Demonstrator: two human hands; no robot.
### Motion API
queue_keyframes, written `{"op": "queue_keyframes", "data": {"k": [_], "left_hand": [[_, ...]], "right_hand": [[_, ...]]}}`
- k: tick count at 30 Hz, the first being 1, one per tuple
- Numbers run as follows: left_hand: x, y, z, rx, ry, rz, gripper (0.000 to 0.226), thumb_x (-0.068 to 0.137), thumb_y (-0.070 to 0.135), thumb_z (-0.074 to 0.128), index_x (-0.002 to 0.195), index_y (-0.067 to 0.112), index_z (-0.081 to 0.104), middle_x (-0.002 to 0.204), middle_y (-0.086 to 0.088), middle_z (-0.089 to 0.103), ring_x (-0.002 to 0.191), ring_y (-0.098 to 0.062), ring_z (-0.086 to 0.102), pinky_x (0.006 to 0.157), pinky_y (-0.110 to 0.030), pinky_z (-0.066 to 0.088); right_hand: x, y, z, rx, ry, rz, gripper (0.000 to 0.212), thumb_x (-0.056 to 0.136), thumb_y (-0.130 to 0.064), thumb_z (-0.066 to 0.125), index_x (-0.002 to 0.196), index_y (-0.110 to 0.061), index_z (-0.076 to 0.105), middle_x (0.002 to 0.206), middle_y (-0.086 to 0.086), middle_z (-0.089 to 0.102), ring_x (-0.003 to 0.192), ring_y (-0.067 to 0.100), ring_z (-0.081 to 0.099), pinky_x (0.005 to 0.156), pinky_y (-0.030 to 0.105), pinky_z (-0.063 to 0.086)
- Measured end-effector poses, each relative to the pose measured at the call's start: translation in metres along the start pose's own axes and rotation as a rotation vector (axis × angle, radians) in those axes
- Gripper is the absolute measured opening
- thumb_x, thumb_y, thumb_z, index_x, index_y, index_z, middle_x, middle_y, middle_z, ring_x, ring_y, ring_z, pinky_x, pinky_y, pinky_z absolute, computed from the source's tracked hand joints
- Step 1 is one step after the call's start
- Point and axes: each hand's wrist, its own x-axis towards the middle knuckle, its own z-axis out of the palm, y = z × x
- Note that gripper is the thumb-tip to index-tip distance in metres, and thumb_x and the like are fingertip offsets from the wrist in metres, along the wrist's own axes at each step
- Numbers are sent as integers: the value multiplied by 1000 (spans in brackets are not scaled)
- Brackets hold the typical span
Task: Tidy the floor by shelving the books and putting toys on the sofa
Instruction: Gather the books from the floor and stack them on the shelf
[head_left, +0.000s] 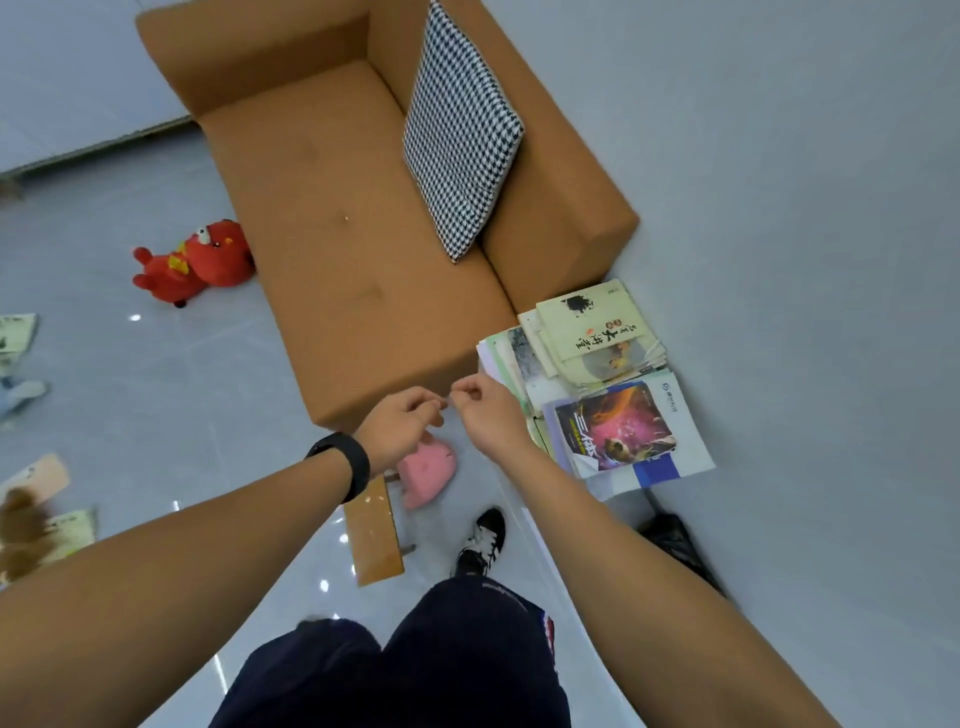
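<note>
- Left hand (402, 423) and right hand (483, 410) meet fingertip to fingertip above the floor (197, 395) by the sofa's (332, 218) front corner; fingers curled as if pinching something tiny, can't tell what, if anything.
- Pink plush toy (428, 470) on the floor under the left hand, partly hidden by the wrist.
- Red plush toy (195, 260) lies at the sofa's left side, not yet on the seat.
- Book pile (597, 379) sits at the sofa's right front corner, unshelved; no shelf in view.
- Left-edge items are cut off and blurred.

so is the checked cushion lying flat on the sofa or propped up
Propped up. The checked cushion stands on its edge on the sofa seat, leaning against the backrest, its patterned face turned toward the seat rather than lying flat on it.
</note>
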Motion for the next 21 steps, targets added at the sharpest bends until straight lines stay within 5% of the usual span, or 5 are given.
{"op": "queue_keyframes", "data": {"k": [7,12,21], "left_hand": [[-58,-121,-78,-165,62,-82,27,106,30,43,110,19,67,104,-4,70,78,-18,66,72,-30,51],[-123,-233,-156,-328,105,-181,26,104,30,44,111,17,66,106,-5,70,83,-20,65,77,-32,51],[-211,-385,-280,-654,350,-333,27,102,30,48,118,14,63,112,-7,67,90,-23,66,77,-32,52]], "right_hand": [[-49,-29,118,-202,-145,-89,17,99,-21,56,112,-17,67,106,-6,65,97,11,59,78,23,43],[-96,-64,245,-313,-262,-87,8,93,-31,58,97,-35,64,92,-14,67,87,12,66,81,33,55],[-148,-134,426,-477,-600,-164,14,96,-22,59,107,-19,68,86,-7,65,72,14,61,66,25,45]]}}
